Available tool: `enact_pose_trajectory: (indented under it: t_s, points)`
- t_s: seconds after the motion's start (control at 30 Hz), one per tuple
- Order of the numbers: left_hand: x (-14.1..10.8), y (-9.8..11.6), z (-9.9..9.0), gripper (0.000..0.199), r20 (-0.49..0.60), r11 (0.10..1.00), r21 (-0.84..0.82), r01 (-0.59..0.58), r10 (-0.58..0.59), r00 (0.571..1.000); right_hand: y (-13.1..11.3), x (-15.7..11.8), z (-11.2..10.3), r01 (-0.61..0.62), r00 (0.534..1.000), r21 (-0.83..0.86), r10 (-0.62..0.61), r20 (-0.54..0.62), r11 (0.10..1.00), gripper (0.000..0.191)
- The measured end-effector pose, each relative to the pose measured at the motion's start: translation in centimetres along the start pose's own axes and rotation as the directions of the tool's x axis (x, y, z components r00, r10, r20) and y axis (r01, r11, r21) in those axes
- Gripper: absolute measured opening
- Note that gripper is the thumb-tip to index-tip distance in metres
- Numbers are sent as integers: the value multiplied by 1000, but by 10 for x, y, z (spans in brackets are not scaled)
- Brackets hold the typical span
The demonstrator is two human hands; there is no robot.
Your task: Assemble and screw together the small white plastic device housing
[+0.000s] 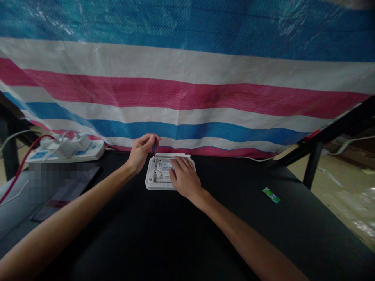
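A white plastic housing (150,181) with rounded corners, a grid of small holes and a printed label lies on the black table. My left hand (141,150) is closed round the handle of a small dark screwdriver (154,147), held upright with its tip down at the housing's far left corner. My right hand (185,175) rests on the right part of the housing with its fingers stretched out, hiding that side. Whether the screwdriver's tip sits in a screw is too small to tell.
A white power strip (93,151) with plugs and cables is at the far left, and a dark flat device (70,191) lies nearer. A small green packet (271,195) lies on the right of the black table (234,203). Striped sheeting (187,93) hangs behind.
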State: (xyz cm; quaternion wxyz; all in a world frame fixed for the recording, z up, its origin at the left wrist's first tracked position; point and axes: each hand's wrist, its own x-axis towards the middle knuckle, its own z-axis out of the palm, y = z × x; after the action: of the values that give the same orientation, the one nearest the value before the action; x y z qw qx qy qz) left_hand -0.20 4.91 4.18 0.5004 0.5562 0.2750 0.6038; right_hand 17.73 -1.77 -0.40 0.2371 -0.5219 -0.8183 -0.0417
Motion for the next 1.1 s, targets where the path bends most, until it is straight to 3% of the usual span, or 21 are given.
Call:
enact_pose_trajectory:
  t_s: [0.17,0.43,0.73,0.97,1.1]
  points:
    - [1,-1,-1,29,-9,997,-76,28,-28,1000,-1,0,-1,1,1000,2,-1,1,1000,38]
    - [-4,-4,3,28,122,937,-306,171,-140,983,-1,-1,-1,2,1000,-1,-2,-8,1000,38]
    - [-6,-4,6,26,90,946,-288,150,-130,987,-1,0,-1,6,1000,-8,-7,-11,1000,38]
    - [-4,-6,4,30,4,996,-80,46,-46,999,-1,0,-1,2,1000,-4,-2,-16,1000,37]
    - [-1,-3,1,32,-9,993,-105,62,-63,998,-1,-1,0,1,1000,-8,-1,-21,1000,37]
